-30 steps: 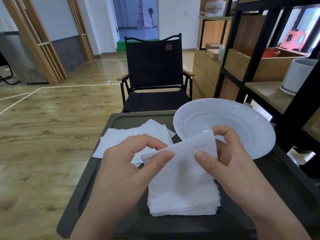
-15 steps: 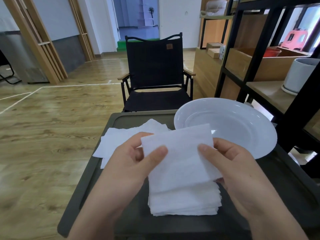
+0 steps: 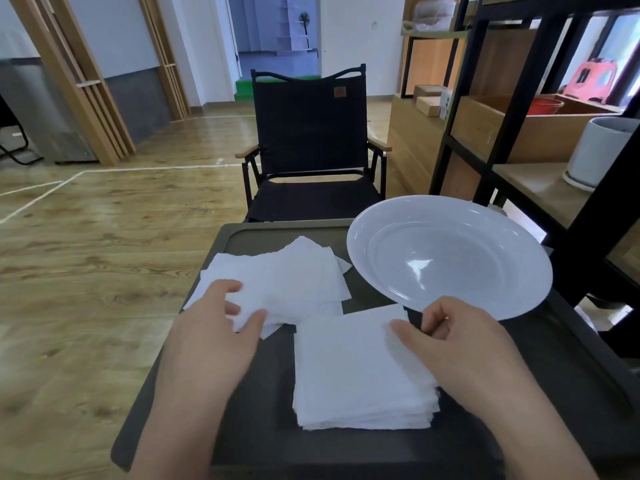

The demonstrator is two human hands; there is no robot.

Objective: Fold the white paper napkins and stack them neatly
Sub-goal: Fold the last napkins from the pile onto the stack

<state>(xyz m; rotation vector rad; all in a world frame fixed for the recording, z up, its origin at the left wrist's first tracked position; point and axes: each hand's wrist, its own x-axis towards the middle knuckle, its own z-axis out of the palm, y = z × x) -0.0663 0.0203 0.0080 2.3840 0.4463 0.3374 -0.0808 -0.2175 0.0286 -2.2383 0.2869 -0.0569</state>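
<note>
Wood flooring [image 3: 86, 271] is seen off the left edge of the dark table [image 3: 519, 393]. Near the table's far left corner, unfolded napkins [image 3: 298, 271] are spread in a loose pile, partly overhanging the left edge. The near corner of the top sheet is pinched between thumb and fingers of the left hand [image 3: 214, 337]. Just right of it, toward the table's middle, the folded napkin stack [image 3: 356, 372] is laid flat with its edges roughly aligned. The stack's right part is touched by the thumb of the right hand [image 3: 460, 344], whose fingers are curled; nothing is seen gripped in it. A white plate [image 3: 450, 254] is set at the far right, overhanging the table's far edge, its near rim just beyond the right hand. A black chair [image 3: 311, 140] is seen beyond the table.
</note>
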